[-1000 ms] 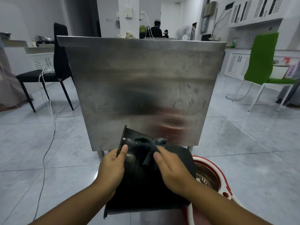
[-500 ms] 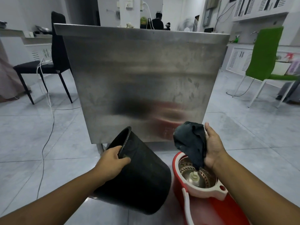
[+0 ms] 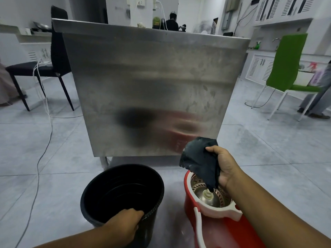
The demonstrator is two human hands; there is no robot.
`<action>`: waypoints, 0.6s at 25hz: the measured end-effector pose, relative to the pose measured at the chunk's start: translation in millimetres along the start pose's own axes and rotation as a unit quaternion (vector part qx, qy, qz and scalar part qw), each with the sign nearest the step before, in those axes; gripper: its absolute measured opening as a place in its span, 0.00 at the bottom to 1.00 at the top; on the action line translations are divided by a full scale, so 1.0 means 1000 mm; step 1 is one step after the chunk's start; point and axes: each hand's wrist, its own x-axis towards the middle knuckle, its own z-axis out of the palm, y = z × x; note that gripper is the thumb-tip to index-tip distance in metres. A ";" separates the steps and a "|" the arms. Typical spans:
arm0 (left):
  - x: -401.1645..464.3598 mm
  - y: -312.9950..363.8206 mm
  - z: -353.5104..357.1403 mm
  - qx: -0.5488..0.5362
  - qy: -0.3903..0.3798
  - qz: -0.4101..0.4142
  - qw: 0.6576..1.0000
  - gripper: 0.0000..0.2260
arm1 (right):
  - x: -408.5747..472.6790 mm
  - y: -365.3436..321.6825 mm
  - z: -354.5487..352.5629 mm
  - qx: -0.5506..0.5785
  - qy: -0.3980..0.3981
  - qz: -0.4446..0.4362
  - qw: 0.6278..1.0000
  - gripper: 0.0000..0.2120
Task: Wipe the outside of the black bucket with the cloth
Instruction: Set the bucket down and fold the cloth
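The black bucket (image 3: 123,192) stands upright on the tiled floor, its open mouth facing up. My left hand (image 3: 123,224) grips its near rim, fingers curled over the edge. To the right, my right hand (image 3: 225,167) holds a dark crumpled cloth (image 3: 200,160) up in the air. The cloth hangs over the spinner basket of a red mop bucket (image 3: 220,228) and is apart from the black bucket.
A tall stainless steel cabinet (image 3: 152,90) stands right behind both buckets. A black chair (image 3: 44,67) and white cables (image 3: 41,122) are at left, a green chair (image 3: 288,68) at right. A person's legs (image 3: 317,102) show at far right.
The black bucket went from tilted on its side to upright on the floor. My right hand lifted the cloth off the bucket and moved it right, over the red mop bucket.
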 end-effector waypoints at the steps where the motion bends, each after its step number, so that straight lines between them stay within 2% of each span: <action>1: 0.002 0.000 0.003 0.011 -0.010 -0.003 1.000 0.15 | 0.000 -0.001 -0.001 0.007 -0.007 -0.005 1.000 0.10; 7: 0.015 0.013 0.022 -0.004 -0.024 -0.023 0.999 0.20 | 0.003 -0.002 -0.001 0.025 -0.025 -0.020 0.999 0.09; 15: 0.037 0.044 0.030 0.065 -0.134 -0.012 0.989 0.24 | 0.007 -0.001 -0.005 0.011 -0.052 -0.026 0.998 0.17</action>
